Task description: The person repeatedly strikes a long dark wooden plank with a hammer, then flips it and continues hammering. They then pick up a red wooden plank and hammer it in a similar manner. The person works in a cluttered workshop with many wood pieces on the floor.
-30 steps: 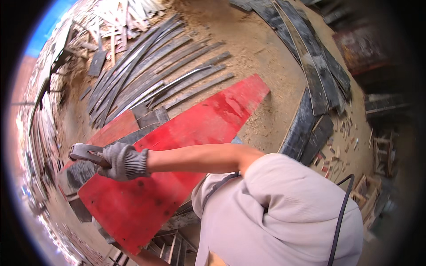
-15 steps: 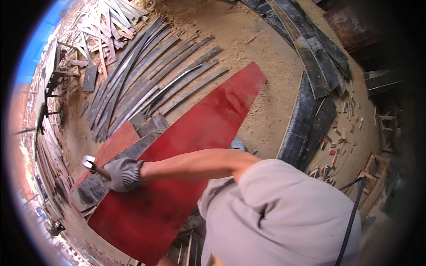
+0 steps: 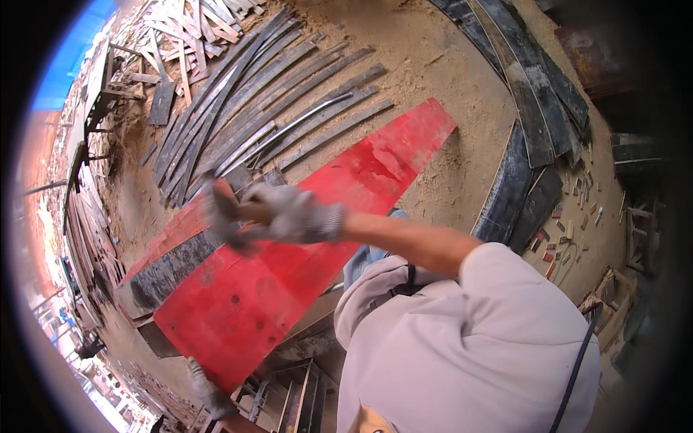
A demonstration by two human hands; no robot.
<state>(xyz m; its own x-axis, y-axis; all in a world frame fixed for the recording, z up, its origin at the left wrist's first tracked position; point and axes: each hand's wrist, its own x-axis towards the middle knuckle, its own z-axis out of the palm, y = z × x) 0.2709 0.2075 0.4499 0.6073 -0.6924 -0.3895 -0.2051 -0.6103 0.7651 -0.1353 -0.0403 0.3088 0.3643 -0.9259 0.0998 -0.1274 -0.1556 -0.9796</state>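
Observation:
A hammer, its head smeared by motion, is in my right hand, which wears a grey knit work glove and is closed round the handle. It is raised over a long red panel, wide at the near left and narrower toward the upper right. My left hand, also gloved, grips the panel's lower left edge; some of its fingers are hidden. Beneath the panel's far side lie a dark grey board and a second reddish board.
Long dark strips lie side by side on sandy ground at the upper left, near a heap of wood scraps. Curved dark boards are stacked at the upper right, with small offcuts scattered below. A black cable hangs beside my shirt.
My right hand has swung up and to the right with the hammer, away from the panel's left edge. My left hand has come into view at the panel's lower edge. The view has shifted slightly.

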